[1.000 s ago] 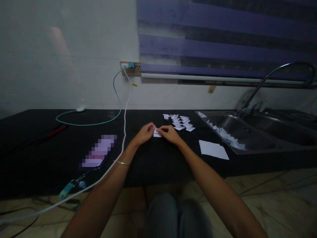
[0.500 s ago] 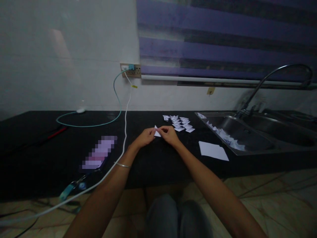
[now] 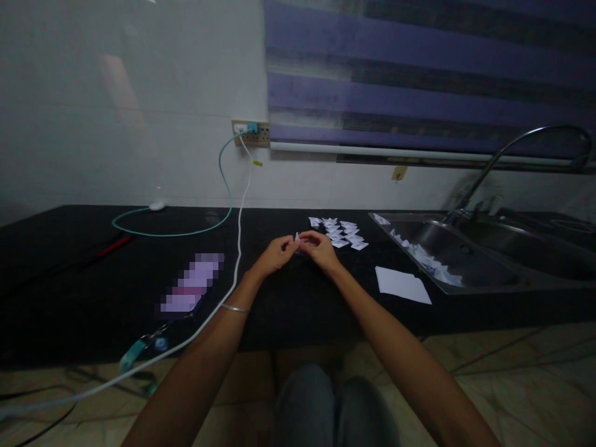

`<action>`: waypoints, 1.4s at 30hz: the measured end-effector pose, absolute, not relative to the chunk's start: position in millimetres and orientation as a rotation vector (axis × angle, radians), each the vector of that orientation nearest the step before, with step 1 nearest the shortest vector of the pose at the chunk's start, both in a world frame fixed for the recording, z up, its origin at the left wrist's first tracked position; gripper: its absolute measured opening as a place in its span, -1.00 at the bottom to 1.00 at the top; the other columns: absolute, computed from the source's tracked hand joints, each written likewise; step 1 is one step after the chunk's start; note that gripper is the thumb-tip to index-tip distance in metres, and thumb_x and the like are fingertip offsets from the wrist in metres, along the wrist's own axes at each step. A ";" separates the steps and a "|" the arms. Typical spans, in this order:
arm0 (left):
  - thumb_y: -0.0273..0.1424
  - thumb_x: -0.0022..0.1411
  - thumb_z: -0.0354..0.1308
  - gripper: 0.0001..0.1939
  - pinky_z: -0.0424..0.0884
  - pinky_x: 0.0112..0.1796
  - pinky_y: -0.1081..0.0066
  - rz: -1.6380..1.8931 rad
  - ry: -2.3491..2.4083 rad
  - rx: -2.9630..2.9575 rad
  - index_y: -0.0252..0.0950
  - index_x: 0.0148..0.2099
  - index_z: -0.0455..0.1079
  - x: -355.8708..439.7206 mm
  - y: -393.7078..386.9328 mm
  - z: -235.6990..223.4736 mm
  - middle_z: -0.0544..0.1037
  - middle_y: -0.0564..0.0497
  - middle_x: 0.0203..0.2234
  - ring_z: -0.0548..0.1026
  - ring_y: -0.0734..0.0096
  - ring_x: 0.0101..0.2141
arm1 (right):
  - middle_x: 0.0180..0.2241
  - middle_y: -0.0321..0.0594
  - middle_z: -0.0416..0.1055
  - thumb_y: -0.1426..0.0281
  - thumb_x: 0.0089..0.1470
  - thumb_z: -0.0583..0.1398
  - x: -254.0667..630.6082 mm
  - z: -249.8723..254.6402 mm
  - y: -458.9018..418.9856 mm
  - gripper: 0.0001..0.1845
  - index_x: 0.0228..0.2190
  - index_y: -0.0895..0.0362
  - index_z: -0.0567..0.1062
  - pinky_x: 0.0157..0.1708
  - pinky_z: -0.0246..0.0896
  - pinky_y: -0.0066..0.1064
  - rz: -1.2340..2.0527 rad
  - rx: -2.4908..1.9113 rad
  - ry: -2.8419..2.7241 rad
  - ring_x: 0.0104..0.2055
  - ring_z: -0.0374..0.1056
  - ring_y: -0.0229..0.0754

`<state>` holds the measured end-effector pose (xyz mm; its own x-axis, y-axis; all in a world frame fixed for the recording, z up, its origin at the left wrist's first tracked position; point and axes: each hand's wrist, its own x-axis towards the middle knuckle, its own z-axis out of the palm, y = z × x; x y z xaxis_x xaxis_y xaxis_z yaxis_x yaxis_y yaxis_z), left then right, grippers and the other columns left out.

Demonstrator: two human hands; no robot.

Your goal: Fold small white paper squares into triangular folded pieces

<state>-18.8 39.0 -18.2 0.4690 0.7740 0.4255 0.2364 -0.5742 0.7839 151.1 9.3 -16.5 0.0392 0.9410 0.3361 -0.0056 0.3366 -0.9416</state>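
My left hand (image 3: 275,254) and my right hand (image 3: 318,249) meet over the black counter (image 3: 93,279), both pinching one small folded white paper piece (image 3: 297,238); only its top tip shows between the fingers. Just beyond them lies a cluster of several small folded white papers (image 3: 339,231). A flat white sheet (image 3: 401,285) rests to the right of my right hand near the counter's front edge.
A steel sink (image 3: 465,261) with paper scraps (image 3: 426,257) and a curved tap (image 3: 521,149) stands at the right. A phone (image 3: 192,283) lies left of my hands. A white cable (image 3: 235,261) and a teal cable (image 3: 186,226) run from a wall socket (image 3: 251,132).
The paper piece has been pressed smaller between my fingers, and less of it shows now. My hands have stayed at the same spot; the view has shifted slightly.
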 end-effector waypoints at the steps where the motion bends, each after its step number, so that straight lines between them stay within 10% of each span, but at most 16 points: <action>1: -0.06 0.35 0.10 -0.61 0.32 -0.29 0.44 1.077 0.846 2.044 -0.28 -0.33 0.33 -18.7 39.7 -18.9 0.43 0.07 -0.43 0.37 0.41 -0.36 | -0.37 -0.26 0.55 0.27 -0.24 0.42 151.2 -15.2 8.2 -0.64 -0.33 0.13 0.56 -0.21 0.39 -0.31 0.954 -0.957 -1.308 -0.35 0.44 -0.20; 6: -0.05 0.36 0.10 -0.65 0.35 -0.13 0.43 1.030 0.720 1.954 -0.25 -0.14 0.36 -18.7 39.7 -16.4 0.48 0.03 -0.26 0.43 0.39 -0.22 | -0.39 -0.29 0.51 0.26 -0.19 0.39 154.9 -12.4 3.9 -0.70 -0.36 0.12 0.56 -0.34 0.28 -0.39 0.981 -0.951 -1.383 -0.38 0.36 -0.25; 22: 0.15 0.26 0.08 -0.41 0.23 -0.47 0.46 0.824 0.680 1.976 -0.32 -0.40 0.41 -19.2 31.0 -8.8 0.39 0.09 -0.61 0.33 0.48 -0.55 | -0.34 -0.21 0.60 0.30 -0.30 0.49 164.6 -12.9 10.2 -0.46 -0.20 0.13 0.55 -0.17 0.42 -0.26 1.035 -0.934 -1.261 -0.29 0.52 -0.15; 32: 0.01 0.40 -0.01 -0.48 0.27 -0.51 0.49 1.055 0.871 1.973 -0.30 -0.43 0.37 -19.8 38.6 -7.6 0.42 0.08 -0.64 0.36 0.49 -0.61 | -0.41 -0.18 0.59 0.22 -0.12 0.39 165.4 -20.1 18.0 -0.69 -0.33 0.15 0.63 -0.34 0.39 -0.30 0.778 -1.076 -1.231 -0.39 0.46 -0.15; 42: -0.21 0.40 0.07 -0.60 0.38 -0.42 0.50 0.917 0.869 1.967 -0.38 -0.37 0.49 -15.7 41.7 -11.8 0.59 -0.03 -0.56 0.51 0.44 -0.54 | -0.22 -0.11 0.66 0.43 -0.02 0.32 160.6 -31.9 23.0 -0.74 -0.22 0.17 0.67 -0.04 0.44 -0.17 0.697 -1.100 -1.386 -0.20 0.56 -0.08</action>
<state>-15.7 41.7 -11.8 0.5053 0.8121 0.2918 0.2474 -0.4603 0.8526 160.6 23.0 -31.9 0.1183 0.9053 0.4079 0.2120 0.3783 -0.9011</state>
